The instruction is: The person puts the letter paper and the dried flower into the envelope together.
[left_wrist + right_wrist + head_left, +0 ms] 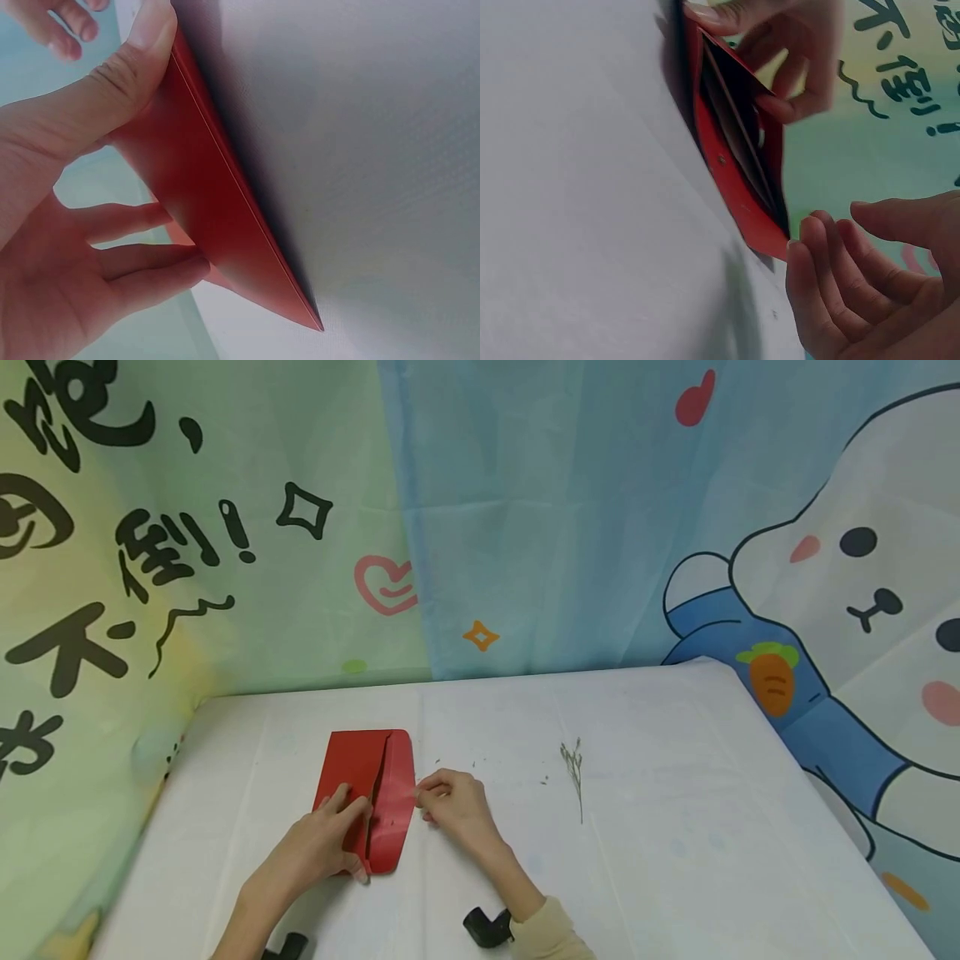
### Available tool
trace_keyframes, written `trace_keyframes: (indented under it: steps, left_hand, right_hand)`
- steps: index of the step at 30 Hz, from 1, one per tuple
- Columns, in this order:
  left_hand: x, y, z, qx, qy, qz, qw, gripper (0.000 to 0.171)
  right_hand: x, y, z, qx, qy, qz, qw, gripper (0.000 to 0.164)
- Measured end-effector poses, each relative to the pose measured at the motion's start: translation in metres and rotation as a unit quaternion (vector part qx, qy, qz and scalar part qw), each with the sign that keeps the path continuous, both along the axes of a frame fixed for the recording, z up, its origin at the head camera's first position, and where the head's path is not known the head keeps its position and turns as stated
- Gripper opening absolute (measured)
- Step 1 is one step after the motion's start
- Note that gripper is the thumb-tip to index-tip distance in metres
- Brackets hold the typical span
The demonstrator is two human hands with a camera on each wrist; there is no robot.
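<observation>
A red paper envelope (356, 760) lies on the white-covered table, its flap (395, 814) folded out to the right. My left hand (318, 839) grips the envelope, thumb at the near edge and fingers on its upper face. In the right wrist view the mouth gapes, and a pale layer (739, 127) shows inside; what it is I cannot tell. My right hand (457, 810) is at the flap's outer edge, its thumb apart from the fingers in the right wrist view. Whether its fingertips touch the flap is unclear.
A thin dried flower sprig (575, 772) lies on the white tablecloth (675, 827) to the right, with small crumbs near it. A printed cloth backdrop (525, 527) rises behind the table. Black wrist devices (487, 928) show by both forearms.
</observation>
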State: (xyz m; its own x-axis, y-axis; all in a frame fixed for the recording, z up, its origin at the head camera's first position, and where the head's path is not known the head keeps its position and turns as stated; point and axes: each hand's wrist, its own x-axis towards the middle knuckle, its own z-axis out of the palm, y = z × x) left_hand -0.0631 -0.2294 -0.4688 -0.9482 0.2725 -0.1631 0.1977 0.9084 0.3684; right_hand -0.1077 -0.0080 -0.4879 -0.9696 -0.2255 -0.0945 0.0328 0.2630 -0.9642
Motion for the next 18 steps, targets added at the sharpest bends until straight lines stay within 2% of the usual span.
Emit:
trace_keyframes:
  steps: [10, 15, 18]
  left_hand:
    - [0.002, 0.0, 0.002, 0.001, -0.004, -0.002, 1.0, 0.065]
    - [0.002, -0.002, 0.002, 0.005, -0.002, -0.007, 1.0, 0.066]
    - [0.002, -0.003, 0.002, 0.006, -0.004, -0.007, 0.9999, 0.066]
  right_hand:
    - [-0.006, 0.017, 0.011, 0.047, 0.04, -0.023, 0.998, 0.006]
    - [-0.013, 0.029, 0.014, 0.081, 0.061, -0.061, 0.993, 0.005]
    - [-0.017, 0.037, 0.014, 0.118, 0.078, -0.09, 0.986, 0.006]
